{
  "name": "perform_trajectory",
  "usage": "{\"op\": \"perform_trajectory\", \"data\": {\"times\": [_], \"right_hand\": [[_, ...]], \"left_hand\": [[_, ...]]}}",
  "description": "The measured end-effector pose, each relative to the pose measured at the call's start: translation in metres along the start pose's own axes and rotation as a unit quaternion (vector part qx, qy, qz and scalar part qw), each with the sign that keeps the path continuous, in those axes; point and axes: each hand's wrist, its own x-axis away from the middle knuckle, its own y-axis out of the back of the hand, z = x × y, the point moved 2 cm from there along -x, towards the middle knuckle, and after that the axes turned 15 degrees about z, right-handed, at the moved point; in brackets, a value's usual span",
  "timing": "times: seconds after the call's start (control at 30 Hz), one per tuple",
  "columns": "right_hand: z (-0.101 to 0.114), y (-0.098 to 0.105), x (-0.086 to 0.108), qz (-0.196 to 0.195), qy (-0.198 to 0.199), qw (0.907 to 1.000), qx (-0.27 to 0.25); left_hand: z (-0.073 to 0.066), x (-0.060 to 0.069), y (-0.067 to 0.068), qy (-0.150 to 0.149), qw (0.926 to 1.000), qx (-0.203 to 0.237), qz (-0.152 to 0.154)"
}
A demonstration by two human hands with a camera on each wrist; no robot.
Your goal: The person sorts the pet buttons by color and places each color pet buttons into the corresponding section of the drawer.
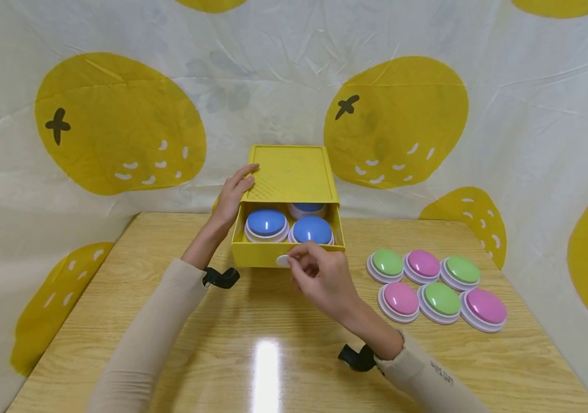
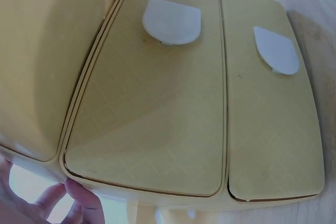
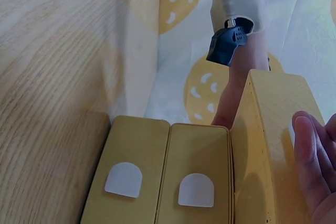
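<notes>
A yellow drawer cabinet (image 1: 294,169) stands on the table with its top drawer (image 1: 252,255) pulled out. Two blue domed push buttons (image 1: 265,222) with white bases sit at the drawer's front, and a third (image 1: 308,207) is partly hidden under the cabinet's top. My left hand (image 1: 232,195) rests against the cabinet's left side, fingertips on its top edge. At the drawer front, my right hand (image 1: 327,278) pinches the white handle (image 1: 283,261) between thumb and fingers. Below, two shut drawers (image 3: 199,150) with white tabs show in both wrist views.
Pink buttons (image 1: 401,298) and green buttons (image 1: 441,299), several in all, lie in two rows on the wooden table (image 1: 211,367) right of the cabinet. A fruit-patterned curtain (image 1: 268,86) hangs close behind the cabinet.
</notes>
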Motion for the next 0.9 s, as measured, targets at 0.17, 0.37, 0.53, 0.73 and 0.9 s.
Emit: {"op": "perform_trajectory", "data": {"times": [0.17,0.37,0.53,0.73,0.9], "right_hand": [[-0.003,0.001,-0.004,-0.001,0.0,1.0,-0.004],[-0.005,0.002,-0.007,0.001,-0.015,0.9998,-0.015],[-0.006,0.002,-0.009,0.004,-0.023,0.9996,-0.017],[-0.009,0.003,-0.012,0.001,-0.029,0.9996,-0.008],[-0.014,0.003,-0.015,-0.007,-0.03,0.9995,-0.002]], "left_hand": [[0.001,-0.001,0.001,-0.005,1.0,0.001,0.001],[0.002,-0.002,0.0,-0.005,1.0,0.002,0.001],[0.002,-0.002,0.0,-0.004,1.0,0.003,0.003],[0.001,-0.002,0.0,-0.004,1.0,0.005,0.002],[0.002,-0.003,0.0,-0.011,0.9999,0.012,0.004]]}}
